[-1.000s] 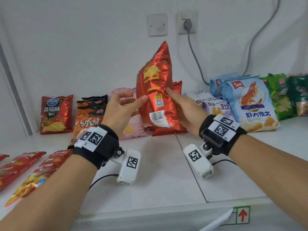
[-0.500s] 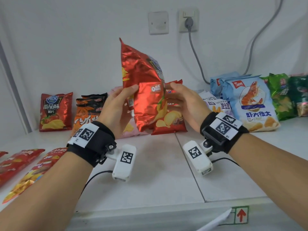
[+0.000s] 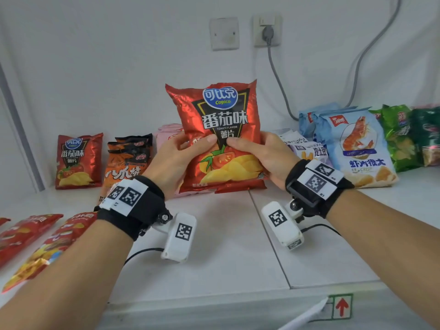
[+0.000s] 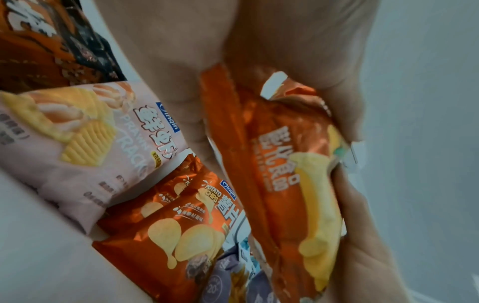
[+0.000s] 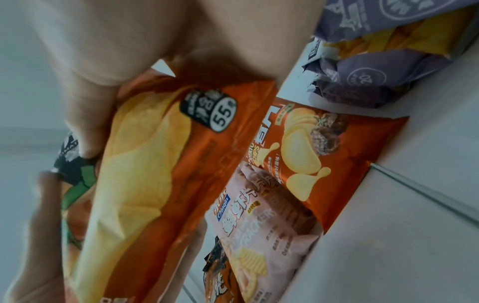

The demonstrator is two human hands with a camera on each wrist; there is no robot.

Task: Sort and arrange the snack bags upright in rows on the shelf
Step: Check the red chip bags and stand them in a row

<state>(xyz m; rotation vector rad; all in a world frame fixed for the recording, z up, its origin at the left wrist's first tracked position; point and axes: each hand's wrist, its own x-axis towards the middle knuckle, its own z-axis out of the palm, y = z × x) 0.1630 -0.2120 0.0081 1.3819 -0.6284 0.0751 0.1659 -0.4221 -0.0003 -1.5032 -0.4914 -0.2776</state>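
A red tomato chip bag (image 3: 220, 136) is held upright above the white shelf (image 3: 214, 253), its front facing me. My left hand (image 3: 181, 153) grips its left side with the thumb on the front. My right hand (image 3: 259, 153) grips its right side the same way. The left wrist view shows the held bag (image 4: 293, 174) edge-on between both hands, and in the right wrist view the bag (image 5: 145, 164) fills the middle. A matching red tomato bag (image 3: 78, 160) stands upright at the back left.
Against the wall stand orange-black bags (image 3: 128, 160), a pink prawn cracker bag (image 3: 167, 134), a red potato chip bag (image 4: 181, 229), purple bags (image 3: 309, 150), blue shrimp bags (image 3: 357, 146) and green bags (image 3: 402, 136). Red bags (image 3: 35, 236) lie flat at the left. A cable (image 3: 278, 82) hangs from the wall socket.
The bag has been turned round between my hands: its back with the barcode faced me a second ago, now its printed front does. Both hands have shifted to grip its sides.
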